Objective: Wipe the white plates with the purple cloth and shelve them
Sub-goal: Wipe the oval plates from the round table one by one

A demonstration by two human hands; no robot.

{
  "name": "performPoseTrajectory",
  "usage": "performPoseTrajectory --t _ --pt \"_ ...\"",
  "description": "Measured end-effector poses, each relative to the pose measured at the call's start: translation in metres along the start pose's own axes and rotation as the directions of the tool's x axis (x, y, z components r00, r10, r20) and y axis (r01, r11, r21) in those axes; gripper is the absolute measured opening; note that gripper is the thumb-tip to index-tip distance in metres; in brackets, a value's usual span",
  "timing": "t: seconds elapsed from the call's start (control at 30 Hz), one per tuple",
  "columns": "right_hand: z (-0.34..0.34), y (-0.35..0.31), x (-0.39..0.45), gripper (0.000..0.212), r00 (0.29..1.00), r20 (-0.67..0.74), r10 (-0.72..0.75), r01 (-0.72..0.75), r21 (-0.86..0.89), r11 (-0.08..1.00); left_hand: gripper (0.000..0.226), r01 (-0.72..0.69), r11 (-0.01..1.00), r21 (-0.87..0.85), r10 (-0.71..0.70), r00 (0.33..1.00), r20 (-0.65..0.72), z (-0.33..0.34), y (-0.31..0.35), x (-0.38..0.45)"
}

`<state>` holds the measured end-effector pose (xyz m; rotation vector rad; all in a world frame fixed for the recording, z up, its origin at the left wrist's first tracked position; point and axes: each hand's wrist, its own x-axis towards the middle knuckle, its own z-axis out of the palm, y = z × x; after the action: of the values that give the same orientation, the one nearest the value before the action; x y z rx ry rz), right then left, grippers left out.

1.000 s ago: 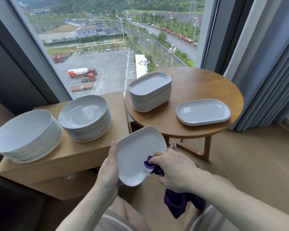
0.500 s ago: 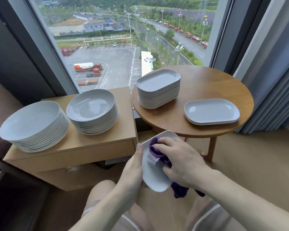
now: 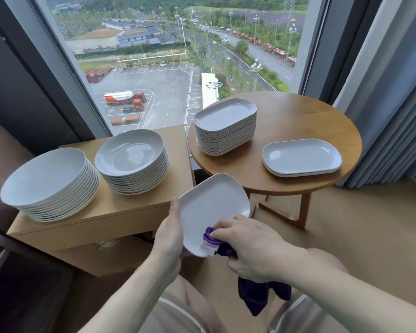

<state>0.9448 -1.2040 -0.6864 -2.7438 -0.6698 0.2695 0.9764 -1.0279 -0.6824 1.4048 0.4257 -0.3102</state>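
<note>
My left hand (image 3: pixel 169 233) grips the left edge of a white oblong plate (image 3: pixel 210 207), tilted up over my lap. My right hand (image 3: pixel 252 247) holds the purple cloth (image 3: pixel 255 296) and presses it on the plate's lower right part; the rest of the cloth hangs below my wrist. A tall stack of oblong plates (image 3: pixel 225 127) and a short stack of the same plates (image 3: pixel 302 157) stand on the round wooden table (image 3: pixel 298 116). Two stacks of round plates, one at the left (image 3: pixel 49 183) and one further right (image 3: pixel 132 161), stand on the low wooden cabinet (image 3: pixel 106 212).
A floor-to-ceiling window (image 3: pixel 178 56) stands behind the furniture. Grey curtains (image 3: pixel 394 104) hang at the right. Beige floor (image 3: pixel 358 224) lies to the right of the table. My knees are under the held plate.
The cloth has slid from the plate's upper part down to its lower right edge. The plate has turned to show more of its face.
</note>
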Motion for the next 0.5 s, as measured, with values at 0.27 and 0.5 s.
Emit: performPoseTrajectory --t 0.27,0.5 --pt "-0.017 0.037 -0.003 0.043 0.982 -0.033 0.184 -0.181 0.087 0.980 0.063 -0.129 0.978 0.161 0.123 0.991 0.049 0.002 0.014 -0.009" --pt "-0.031 0.063 -0.008 0.054 0.921 -0.226 0.316 -0.292 0.135 0.947 0.051 -0.156 0.978 0.136 0.151 0.987 0.049 0.018 0.033 -0.007"
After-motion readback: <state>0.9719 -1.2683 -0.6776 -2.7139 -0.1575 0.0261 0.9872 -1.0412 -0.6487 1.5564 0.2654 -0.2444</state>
